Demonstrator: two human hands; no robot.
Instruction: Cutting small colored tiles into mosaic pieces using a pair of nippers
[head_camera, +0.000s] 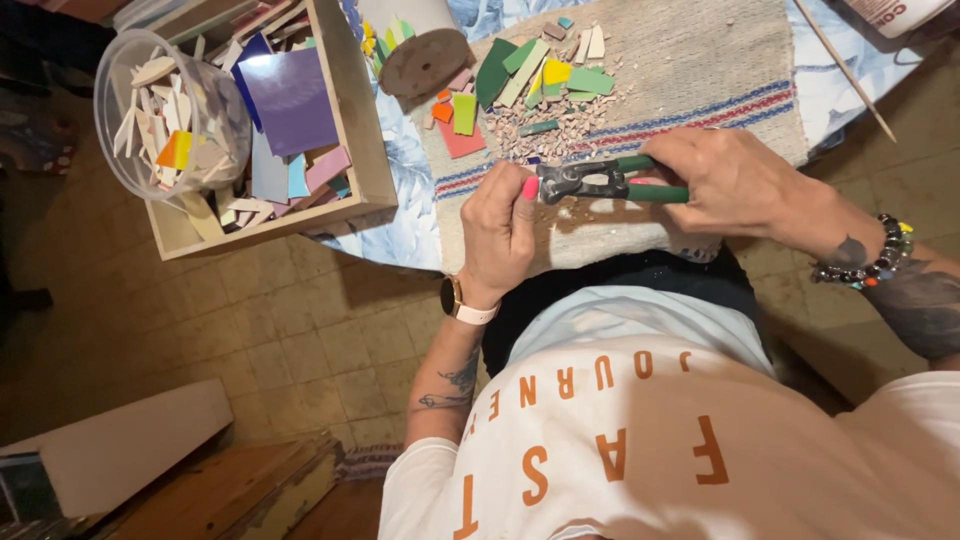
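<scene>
The right hand (735, 180) is closed around the green handles of a pair of nippers (600, 182), gripping them from above, so the metal head points towards 9 o'clock, to the other hand. The left hand (500, 225) sits at the tool's head, fingers curled in with the pink-nailed thumb against the jaws. It appears to pinch a small piece there, but the piece itself is hidden by the fingers and cannot be confirmed. Holding both hands close together over the lap keeps the cut directly under the eyes and above the cloth.

The striped cloth (690, 70) is spread under the hands on the table edge. In my judgement it serves to catch fragments: a scatter of crumbs (545, 135) lies on it at 12 o'clock from the nippers. Just beyond lie the tile pieces (530, 75), green, yellow, orange and red, grouped within arm's reach. A round brown disc (425, 62) lies at 11 o'clock, partly over the cloth's edge.

Further out at 10 o'clock, a wooden box (360, 120) holds larger flat tiles, purple and blue uppermost. A clear plastic bowl (120, 70) of pale shards rests on its far-left corner. A thin wooden stick (845, 70) lies at 1 o'clock.
</scene>
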